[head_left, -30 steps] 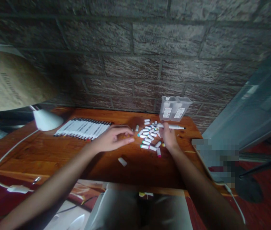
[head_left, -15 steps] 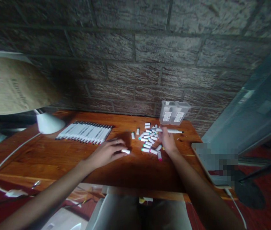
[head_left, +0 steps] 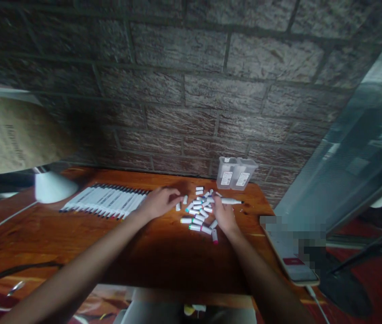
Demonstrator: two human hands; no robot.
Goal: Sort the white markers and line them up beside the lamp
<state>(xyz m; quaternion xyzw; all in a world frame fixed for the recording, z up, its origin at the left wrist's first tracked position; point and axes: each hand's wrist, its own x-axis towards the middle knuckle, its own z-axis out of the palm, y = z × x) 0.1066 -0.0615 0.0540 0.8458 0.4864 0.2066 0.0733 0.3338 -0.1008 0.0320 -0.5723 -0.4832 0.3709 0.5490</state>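
Several loose white marker caps (head_left: 199,213) with coloured ends lie in a pile on the wooden table (head_left: 164,252). My left hand (head_left: 160,202) hovers at the pile's left edge, fingers curled; a small white cap (head_left: 178,206) lies just by its fingertips, whether pinched I cannot make out. At the pile's right side, my right hand (head_left: 223,215) grips a white marker (head_left: 229,201) that points right with a dark tip. A row of several capped white markers (head_left: 105,201) lies side by side to the left.
Two clear plastic boxes (head_left: 235,173) stand against the brick wall behind the pile. A white lamp (head_left: 54,186) with its cable sits at the left. A phone (head_left: 290,254) on a cable lies at the table's right edge. A cardboard box (head_left: 11,135) looms at left.
My left hand went to a lone cap near the front of the table and has come back up to the pile's left edge. My right hand kept hold of the marker. The camera tilted up.
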